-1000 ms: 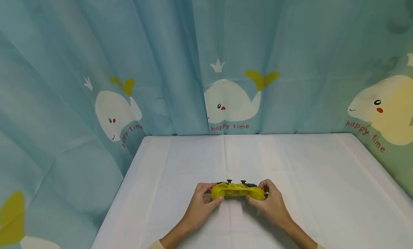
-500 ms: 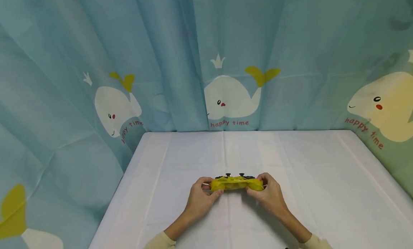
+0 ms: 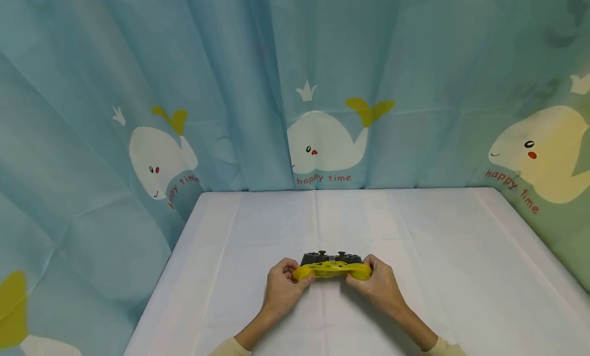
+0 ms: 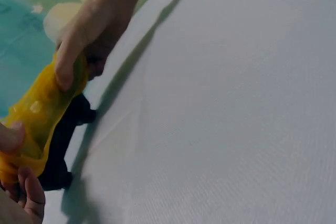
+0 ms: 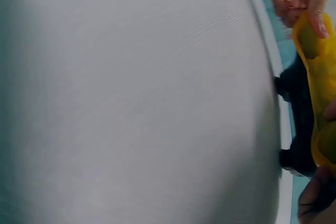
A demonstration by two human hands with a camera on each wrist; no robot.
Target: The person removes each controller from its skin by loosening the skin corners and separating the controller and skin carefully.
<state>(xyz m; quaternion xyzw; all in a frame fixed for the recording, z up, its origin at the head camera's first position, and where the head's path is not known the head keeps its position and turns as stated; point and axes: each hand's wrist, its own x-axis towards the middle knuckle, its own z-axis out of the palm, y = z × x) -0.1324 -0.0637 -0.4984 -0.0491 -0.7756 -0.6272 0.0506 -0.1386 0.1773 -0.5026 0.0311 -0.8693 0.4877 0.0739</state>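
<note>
Between both hands is a black game controller (image 3: 332, 258) with two thumbsticks, partly wrapped in a yellow, stretchy, translucent cover (image 3: 329, 269). My left hand (image 3: 281, 288) pinches the cover at the left grip end, thumb on the near side and fingers curled behind. At the other end, my right hand (image 3: 380, 289) pinches the cover the same way. The controller's black face (image 4: 59, 148) sticks out past the cover's edge in the left wrist view. In the right wrist view the thumbsticks point away from the yellow cover (image 5: 321, 74), over the white cloth.
A white cloth covers the table (image 3: 258, 228), with the hands near its front middle. A blue-green curtain (image 3: 249, 89) printed with whales hangs along the table's back and sides. Light sleeves (image 3: 232, 347) show at the lower edge.
More of the controller's black face shows beyond the yellow cover than before. The fingers of both hands have curled further around the ends. The head view has shifted slightly.
</note>
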